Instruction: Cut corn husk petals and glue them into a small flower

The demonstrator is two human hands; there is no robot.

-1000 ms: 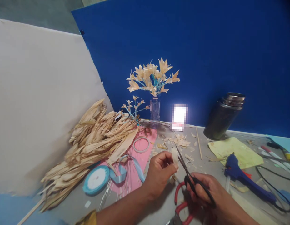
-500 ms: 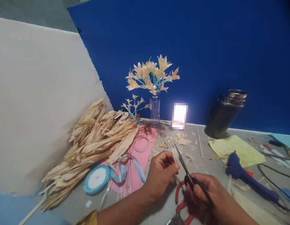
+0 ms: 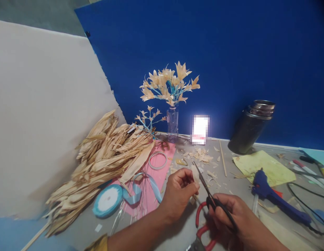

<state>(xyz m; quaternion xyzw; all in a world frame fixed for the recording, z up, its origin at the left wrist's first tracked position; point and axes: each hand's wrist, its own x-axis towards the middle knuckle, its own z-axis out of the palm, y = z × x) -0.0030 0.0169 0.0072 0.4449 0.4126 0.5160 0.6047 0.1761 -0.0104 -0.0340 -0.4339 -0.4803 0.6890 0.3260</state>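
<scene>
Between thumb and fingers, my left hand (image 3: 179, 191) pinches a small pale piece of corn husk (image 3: 195, 174) that stands upright. My right hand (image 3: 231, 211) is closed around the black handles of a pair of scissors (image 3: 205, 183). Their blades point up and left, right beside the husk piece's right edge, and look nearly closed. Below my right hand lie red-handled pliers (image 3: 202, 232), partly hidden by it. Husk scraps (image 3: 200, 155) are scattered on the table beyond both hands.
Left lie a bundle of dried husks (image 3: 107, 157), a blue ribbon roll (image 3: 108, 200) and pink paper (image 3: 158, 177). Husk flowers (image 3: 169, 82) stand in a clear vase (image 3: 172, 123) at the back. Right are a dark flask (image 3: 249, 129), yellow paper (image 3: 264, 164) and a blue glue gun (image 3: 279, 202) with cord.
The top of the husk piece now looks rounded and narrower where it was squarer before. Both hands keep almost the same place, and the scissors stay alongside the piece.
</scene>
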